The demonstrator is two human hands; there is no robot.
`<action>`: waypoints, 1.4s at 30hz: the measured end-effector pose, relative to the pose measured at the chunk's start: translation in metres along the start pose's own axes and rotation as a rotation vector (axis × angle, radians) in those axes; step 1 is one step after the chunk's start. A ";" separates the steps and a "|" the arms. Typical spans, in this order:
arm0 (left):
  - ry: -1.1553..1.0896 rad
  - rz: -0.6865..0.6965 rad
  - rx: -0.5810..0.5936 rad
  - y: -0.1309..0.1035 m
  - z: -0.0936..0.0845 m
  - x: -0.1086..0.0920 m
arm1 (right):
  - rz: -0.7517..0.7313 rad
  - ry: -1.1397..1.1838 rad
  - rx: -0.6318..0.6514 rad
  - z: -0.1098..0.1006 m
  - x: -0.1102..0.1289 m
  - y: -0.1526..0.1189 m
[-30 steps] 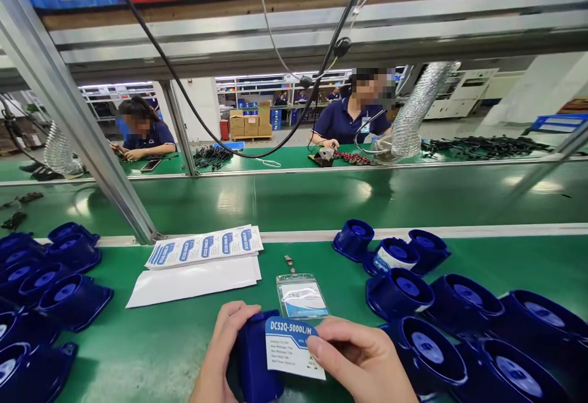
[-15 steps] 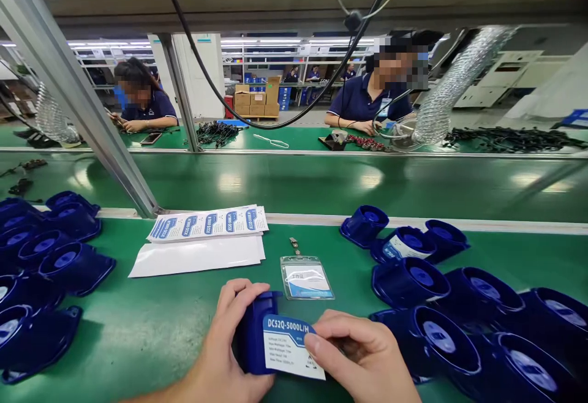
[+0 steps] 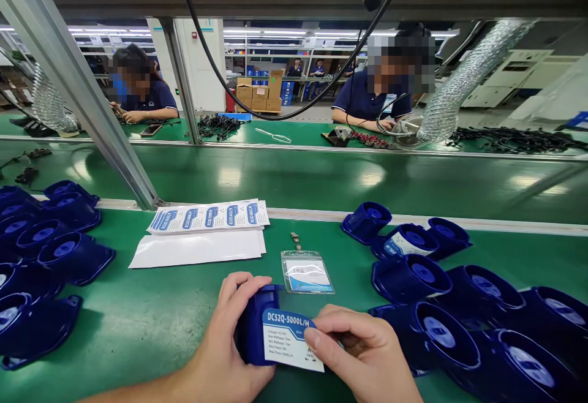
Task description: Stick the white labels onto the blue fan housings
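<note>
Far left: a heap of blue housings (image 3: pixel 50 256) is piled on the green table (image 3: pixel 138 323). Next, a sheet of printed labels (image 3: pixel 211 215) is laid over blank white backing sheets (image 3: pixel 197 248). Low centre, a blue housing (image 3: pixel 257 326) is gripped by the left hand (image 3: pixel 227 342), fingers curled over its top and left side. A white-and-blue label (image 3: pixel 288 338) reading DC52Q-5000L/H is pressed against its face by the right hand (image 3: pixel 362 354), thumb on the label's right edge, fingers closed. Just behind, a clear badge holder (image 3: pixel 307 272) lies flat. Right: more blue housings (image 3: pixel 441 305) are clustered, one already labelled (image 3: pixel 404 242). Across the belt, two other people are seated.
</note>
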State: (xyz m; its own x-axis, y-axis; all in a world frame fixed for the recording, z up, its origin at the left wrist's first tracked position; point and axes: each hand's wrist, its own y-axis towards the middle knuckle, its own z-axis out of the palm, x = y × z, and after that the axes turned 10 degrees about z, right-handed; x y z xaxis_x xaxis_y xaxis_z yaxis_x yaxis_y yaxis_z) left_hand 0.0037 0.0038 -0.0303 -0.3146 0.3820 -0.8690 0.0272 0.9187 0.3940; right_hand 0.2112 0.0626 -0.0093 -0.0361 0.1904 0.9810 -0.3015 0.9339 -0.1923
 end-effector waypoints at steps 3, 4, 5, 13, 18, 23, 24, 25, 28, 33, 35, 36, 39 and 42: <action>0.003 0.004 0.000 0.000 0.000 0.000 | -0.004 0.003 0.000 -0.001 0.000 0.000; 0.003 0.006 -0.001 0.000 0.000 0.000 | -0.007 0.000 0.002 -0.001 -0.001 0.001; 0.004 0.006 0.000 -0.001 0.000 0.000 | -0.011 -0.006 0.005 -0.002 -0.001 0.002; -0.001 -0.001 0.000 0.000 0.000 0.000 | -0.030 -0.040 0.027 -0.004 -0.004 0.003; 0.002 0.001 0.007 -0.001 0.000 0.000 | -0.019 -0.031 0.016 -0.002 -0.003 0.002; -0.009 -0.011 0.002 -0.001 0.001 0.000 | -0.043 -0.086 0.087 -0.009 -0.006 0.005; -0.010 -0.013 0.002 -0.001 0.001 0.001 | -0.043 -0.090 0.093 -0.009 -0.006 0.006; -0.010 -0.012 0.003 -0.001 0.000 0.001 | -0.043 -0.089 0.087 -0.008 -0.006 0.005; -0.010 -0.011 0.006 -0.001 0.000 0.001 | -0.035 -0.068 0.053 -0.005 -0.004 0.004; -0.011 -0.013 0.008 0.000 0.000 -0.001 | -0.046 -0.090 0.046 -0.005 -0.003 0.005; -0.015 -0.010 0.004 0.000 0.000 -0.002 | -0.065 -0.132 0.090 -0.008 -0.004 0.007; -0.016 -0.009 0.003 0.000 0.000 -0.002 | -0.071 -0.145 0.106 -0.009 -0.005 0.008; -0.019 -0.012 -0.001 0.000 0.000 -0.002 | -0.061 -0.122 0.074 -0.009 -0.005 0.007; -0.021 -0.014 0.002 0.000 0.000 -0.001 | -0.053 -0.093 0.037 -0.007 -0.005 0.006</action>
State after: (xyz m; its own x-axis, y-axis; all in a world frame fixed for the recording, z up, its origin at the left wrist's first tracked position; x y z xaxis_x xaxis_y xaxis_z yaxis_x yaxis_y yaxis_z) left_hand 0.0040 0.0034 -0.0293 -0.2950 0.3712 -0.8805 0.0245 0.9241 0.3814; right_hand 0.2167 0.0693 -0.0156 -0.1072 0.1101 0.9881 -0.3406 0.9297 -0.1406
